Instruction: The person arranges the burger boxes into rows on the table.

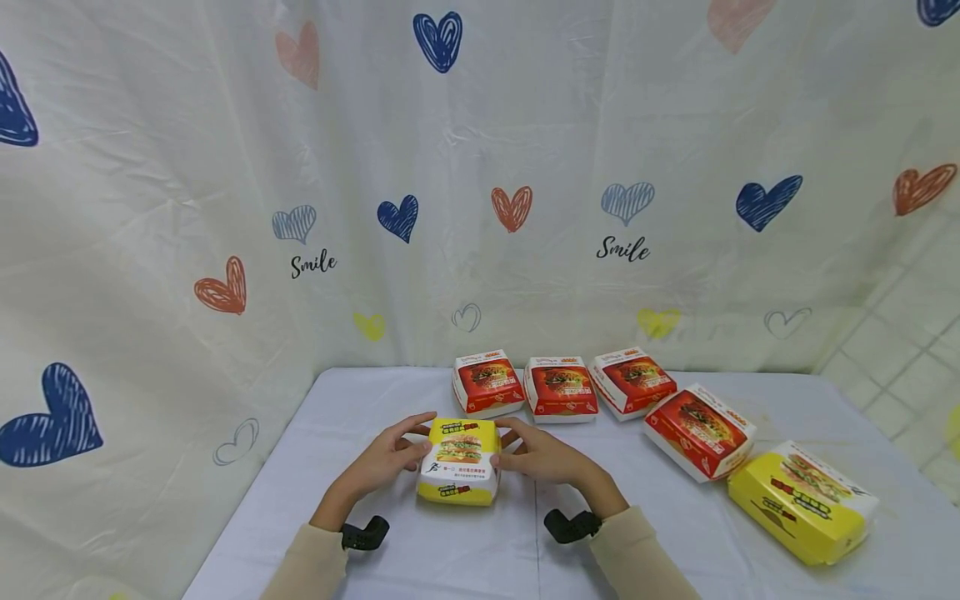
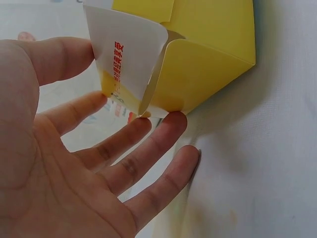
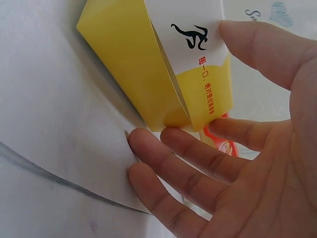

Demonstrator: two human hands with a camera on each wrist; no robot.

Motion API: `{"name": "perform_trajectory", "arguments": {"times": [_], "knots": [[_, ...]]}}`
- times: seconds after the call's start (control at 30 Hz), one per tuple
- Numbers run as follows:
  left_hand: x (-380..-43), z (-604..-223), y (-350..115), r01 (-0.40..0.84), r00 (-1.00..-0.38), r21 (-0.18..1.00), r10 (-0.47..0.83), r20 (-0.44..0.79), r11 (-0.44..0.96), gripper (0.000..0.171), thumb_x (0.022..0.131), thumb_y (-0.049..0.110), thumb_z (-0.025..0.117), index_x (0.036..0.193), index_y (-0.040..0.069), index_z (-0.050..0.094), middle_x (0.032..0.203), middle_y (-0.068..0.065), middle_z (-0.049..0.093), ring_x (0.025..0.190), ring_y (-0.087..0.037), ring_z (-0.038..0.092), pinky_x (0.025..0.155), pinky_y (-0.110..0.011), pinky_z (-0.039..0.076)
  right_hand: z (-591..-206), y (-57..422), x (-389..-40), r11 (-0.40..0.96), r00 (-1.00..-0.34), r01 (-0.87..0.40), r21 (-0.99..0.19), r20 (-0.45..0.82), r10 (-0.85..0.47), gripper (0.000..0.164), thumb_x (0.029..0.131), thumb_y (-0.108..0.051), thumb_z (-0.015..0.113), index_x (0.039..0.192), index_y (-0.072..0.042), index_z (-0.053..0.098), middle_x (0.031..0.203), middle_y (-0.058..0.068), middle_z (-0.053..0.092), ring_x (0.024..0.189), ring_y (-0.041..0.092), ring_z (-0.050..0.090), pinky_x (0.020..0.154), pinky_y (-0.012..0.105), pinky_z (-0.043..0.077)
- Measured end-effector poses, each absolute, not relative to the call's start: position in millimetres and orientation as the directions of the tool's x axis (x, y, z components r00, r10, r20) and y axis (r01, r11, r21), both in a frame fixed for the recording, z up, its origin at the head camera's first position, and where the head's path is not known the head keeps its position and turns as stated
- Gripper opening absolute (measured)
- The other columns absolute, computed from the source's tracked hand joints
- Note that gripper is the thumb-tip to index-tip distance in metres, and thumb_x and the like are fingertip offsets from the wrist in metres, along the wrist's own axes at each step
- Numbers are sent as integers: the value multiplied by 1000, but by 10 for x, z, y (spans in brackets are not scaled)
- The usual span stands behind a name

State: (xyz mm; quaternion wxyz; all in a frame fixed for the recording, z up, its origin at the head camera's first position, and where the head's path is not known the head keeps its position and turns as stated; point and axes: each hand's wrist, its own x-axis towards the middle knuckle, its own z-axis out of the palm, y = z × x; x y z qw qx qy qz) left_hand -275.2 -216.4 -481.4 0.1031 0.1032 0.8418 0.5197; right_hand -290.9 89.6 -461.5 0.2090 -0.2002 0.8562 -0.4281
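A yellow-and-white burger box (image 1: 459, 462) with a printed burger on its lid is on the table between both hands, its lid closed. At its left side my left hand (image 1: 386, 457) holds it, the thumb (image 2: 64, 57) on the white side flap and fingertips around the far corner. My right hand (image 1: 547, 454) grips the opposite side, with the thumb (image 3: 262, 42) near the lid edge and fingers at the back corner. Both wrist views show the yellow side walls of the burger box (image 2: 208, 69) close up, beside the white cloth. The box's underside is hidden.
Several red-and-white burger boxes (image 1: 561, 390) stand along the back and right of the white-covered table (image 1: 420, 558). Another yellow burger box (image 1: 802, 500) lies at the right, touching a red one (image 1: 699, 432). Behind hangs a curtain (image 1: 465, 125) with hearts.
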Motion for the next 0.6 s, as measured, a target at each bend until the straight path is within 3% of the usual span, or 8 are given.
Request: {"name": "perform_trajectory", "arguments": {"times": [0.6], "knots": [[-2747,-4821,-2151,70,-964,888,261,-57,454,55,103,33,61,155,27,45,148,-15,52,101,-20,63,84,-35,58,-4664,900,-2924,546,-837,-150,-824,-188,-513,82,88,-54,73,155,-23,39,135,10,59,115,26,61,92,49,58]]}}
